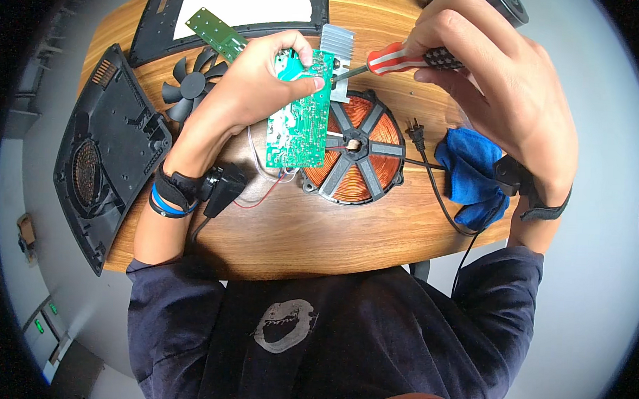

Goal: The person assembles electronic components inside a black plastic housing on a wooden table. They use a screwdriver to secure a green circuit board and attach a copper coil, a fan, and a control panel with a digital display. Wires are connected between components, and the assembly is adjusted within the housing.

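Above the copper coil point(356, 148), board and screwdriver meet
My left hand point(249, 84) pinches the green circuit board point(300, 114) upright; my right hand point(492, 79) is closed around the screwdriver point(402, 59), shaft running leftward, tip seemingly at the board's heatsink point(336, 59)

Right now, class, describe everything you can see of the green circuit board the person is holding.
The green circuit board is a rectangular printed board, its solder side with pale tracks facing the camera. It is held roughly upright above the wooden table, gripped near its top edge by the left hand. A ribbed silver heat sink sits at its upper right corner, where the tip of the screwdriver in the right hand meets it. Thin red and white wires trail from its lower edge. Behind it lies the copper coil.
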{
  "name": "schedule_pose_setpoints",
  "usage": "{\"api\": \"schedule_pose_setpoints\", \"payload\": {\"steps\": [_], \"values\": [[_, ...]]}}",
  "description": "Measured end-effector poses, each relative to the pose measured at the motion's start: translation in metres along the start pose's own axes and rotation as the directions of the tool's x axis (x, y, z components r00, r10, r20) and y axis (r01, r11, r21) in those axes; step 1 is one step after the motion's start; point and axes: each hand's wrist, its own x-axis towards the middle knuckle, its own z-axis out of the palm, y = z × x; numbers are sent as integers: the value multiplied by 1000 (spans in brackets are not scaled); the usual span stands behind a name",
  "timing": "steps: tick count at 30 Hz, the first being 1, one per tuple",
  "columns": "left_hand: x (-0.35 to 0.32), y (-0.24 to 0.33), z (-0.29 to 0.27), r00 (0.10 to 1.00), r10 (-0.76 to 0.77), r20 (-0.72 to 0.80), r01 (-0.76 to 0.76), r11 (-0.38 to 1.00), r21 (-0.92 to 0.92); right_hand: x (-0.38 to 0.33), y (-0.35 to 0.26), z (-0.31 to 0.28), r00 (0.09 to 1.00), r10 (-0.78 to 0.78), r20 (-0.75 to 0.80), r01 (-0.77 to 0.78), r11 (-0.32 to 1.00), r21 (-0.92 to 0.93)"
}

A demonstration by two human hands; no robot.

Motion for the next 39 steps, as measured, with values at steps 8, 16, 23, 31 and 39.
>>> {"api": "schedule_pose_setpoints", "payload": {"steps": [8, 16, 23, 31, 39], "values": [[-1, -2, -2, 999, 17, -29, -15, 997, 74, 10, -16, -19, 958, 96, 272, -54, 986, -158], [-4, 4, -4, 998, -70, -9, 69, 997, -33, 7, -7, -9, 985, 21, 170, -8, 997, -76], [-1, 7, -6, 997, -67, 31, 68, 997, -35, 11, -19, -22, 935, 216, 280, -154, 962, -227], [-4, 2, -14, 999, -37, -37, 37, 999, 8, 9, -25, -12, 987, 9, -158, -5, 1000, 26], [-1, 0, -11, 1000, 14, -22, -12, 997, 77, 6, -26, -27, 966, 167, 195, -158, 986, -59]]}}
